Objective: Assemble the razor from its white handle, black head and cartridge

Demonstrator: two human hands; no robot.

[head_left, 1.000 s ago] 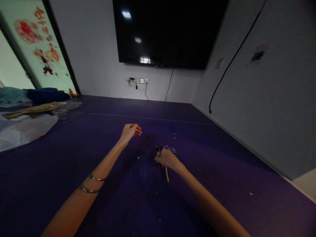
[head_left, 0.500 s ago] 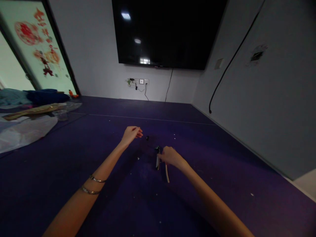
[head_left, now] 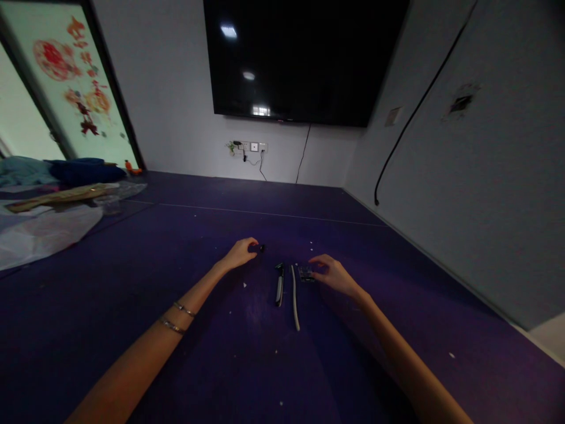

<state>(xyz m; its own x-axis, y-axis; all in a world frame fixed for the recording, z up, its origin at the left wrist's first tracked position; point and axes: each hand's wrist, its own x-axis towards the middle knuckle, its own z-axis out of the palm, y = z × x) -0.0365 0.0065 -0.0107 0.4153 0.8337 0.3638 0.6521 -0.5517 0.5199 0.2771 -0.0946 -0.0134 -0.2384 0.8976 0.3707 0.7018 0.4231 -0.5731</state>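
Observation:
My left hand (head_left: 239, 252) hovers with thumb and fingers apart, its tips just left of a small black object (head_left: 262, 248) too small to name. My right hand (head_left: 334, 274) is open too, fingers parted at the right edge of a small dark, partly shiny piece (head_left: 305, 274); whether it touches that piece I cannot tell. Between my hands lies a slim black and grey tool with a wider head, like a razor (head_left: 279, 287). Just right of it, a pale, slightly curved strip (head_left: 295, 300) lies lengthwise.
The purple floor covering (head_left: 212, 365) carries several white scraps. Clear plastic sheeting (head_left: 53, 235), a brownish flat packet (head_left: 62, 198) and dark blue cloth (head_left: 86, 172) lie at the left. A black cable (head_left: 410, 115) hangs along the right wall; a television (head_left: 300, 59) is mounted ahead.
My right hand has moved right, off the pale strip, to the dark shiny piece, uncovering both. My left hand has shifted slightly right and down, closer to the small black object, its fingers parting.

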